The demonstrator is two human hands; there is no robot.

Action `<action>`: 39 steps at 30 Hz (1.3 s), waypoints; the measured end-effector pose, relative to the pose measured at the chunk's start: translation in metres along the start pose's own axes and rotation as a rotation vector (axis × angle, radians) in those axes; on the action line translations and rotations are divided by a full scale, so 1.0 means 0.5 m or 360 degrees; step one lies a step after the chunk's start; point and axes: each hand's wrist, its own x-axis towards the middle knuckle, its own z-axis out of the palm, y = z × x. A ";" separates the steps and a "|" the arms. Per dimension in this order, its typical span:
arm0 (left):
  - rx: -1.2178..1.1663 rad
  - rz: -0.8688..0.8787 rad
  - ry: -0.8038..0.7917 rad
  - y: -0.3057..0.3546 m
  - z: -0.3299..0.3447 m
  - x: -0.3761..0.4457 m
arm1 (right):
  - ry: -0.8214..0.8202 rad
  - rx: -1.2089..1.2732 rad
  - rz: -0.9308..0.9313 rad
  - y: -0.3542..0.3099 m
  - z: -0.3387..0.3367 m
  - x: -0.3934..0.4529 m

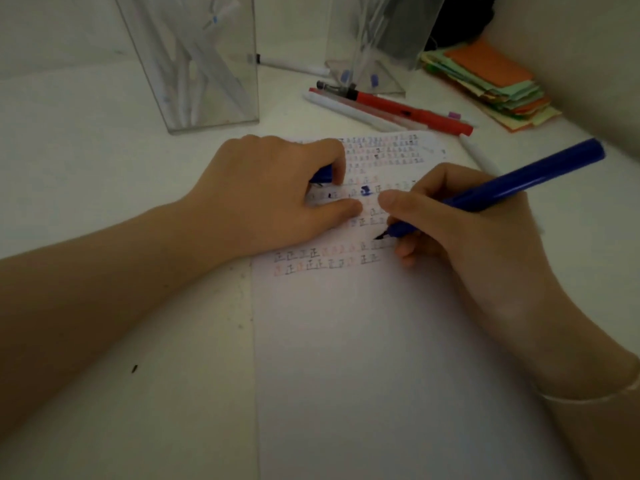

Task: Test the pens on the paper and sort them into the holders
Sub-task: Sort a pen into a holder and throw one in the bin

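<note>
Blue pen (512, 183): we hold it in our right hand (485, 237), slanting up and away to the right, its dark tip just above or on the paper (346, 358) near the lower rows of marks; we cannot tell whether the tip touches.
How it handles: we judge it light, stiff and smooth, a plastic barrel that slips little under a fingertip grip. The best hold is low on the barrel near the tip for writing, and mid-barrel when we drop it into a holder.
Right hand: fingers curled close around the lower barrel, thumb and forefinger pinching it in a writing grip, heel of the hand on the sheet.
Blue cap (322, 174): we judge the short blue piece under our left fingers to be the pen's cap; most of it is hidden.
Left hand (270, 199): it lies on the upper part of the paper and steadies it, fingers bent over the cap, thumb flat on the sheet.
Paper: thin and limp, we judge, prone to sliding unless pressed; rows of small test marks fill its upper part, the lower part is bare.
Left holder (194, 64): clear, upright, beyond our left hand, with pale pens inside.
Right holder (374, 39): clear, farther back, contents blurred.
Red pen (408, 110): it lies with other loose pens between the right holder and the paper.
Coloured notes (491, 84): stacked at the far right.
</note>
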 end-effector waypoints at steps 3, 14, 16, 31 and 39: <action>-0.0012 -0.0014 -0.0012 0.000 0.001 -0.001 | 0.0021 0.0116 -0.0002 0.003 -0.005 0.004; -0.0020 -0.0017 -0.0014 -0.001 0.003 -0.001 | 0.0104 0.0103 -0.0137 -0.003 -0.002 0.005; -0.0016 -0.0024 -0.0012 0.000 0.003 -0.001 | 0.0045 0.0126 -0.0093 -0.004 -0.006 0.005; -0.0011 -0.0017 -0.0029 0.000 0.003 -0.001 | 0.0041 -0.0018 -0.0005 0.003 -0.001 0.001; -0.0013 -0.0013 -0.0041 0.000 0.002 -0.001 | 0.0287 -0.0256 -0.0028 0.007 0.004 -0.006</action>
